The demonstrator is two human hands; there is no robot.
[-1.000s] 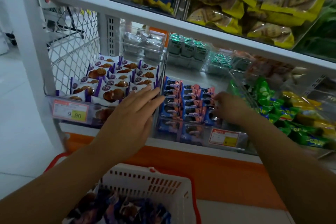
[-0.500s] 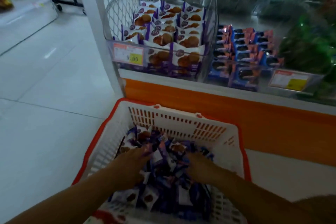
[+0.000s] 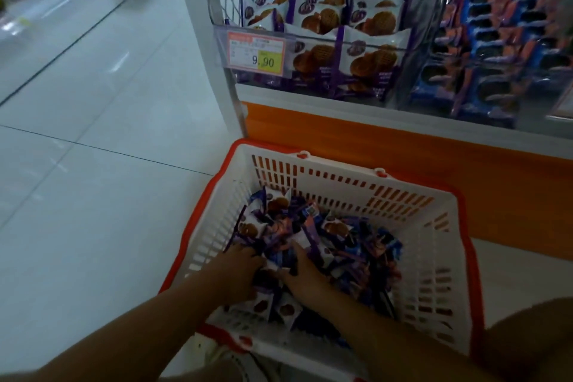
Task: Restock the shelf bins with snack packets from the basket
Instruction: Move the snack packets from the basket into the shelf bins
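Note:
A white basket with a red rim (image 3: 434,257) stands on the floor below the shelf. It holds a heap of snack packets (image 3: 341,245), purple-white cookie packs mixed with blue ones. Both my hands are down in the heap, close together. My left hand (image 3: 235,273) curls its fingers into packets at the heap's left side. My right hand (image 3: 302,271) pinches a packet between thumb and forefinger; its other fingertips are buried. Above, a clear shelf bin (image 3: 428,9) is filled with rows of purple-white cookie packs (image 3: 325,18). The bin to its right holds blue packs (image 3: 496,56).
A 9.90 price tag (image 3: 255,53) hangs on the cookie bin's front. An orange base panel (image 3: 403,149) runs under the shelf, and a white upright post (image 3: 214,40) marks its left end. Pale floor tiles (image 3: 93,164) spread to the left. My knee (image 3: 527,335) is at lower right.
My hands left the shelf bins and dropped into the basket. Within the heap they have moved closer together. My view has tilted down toward the basket.

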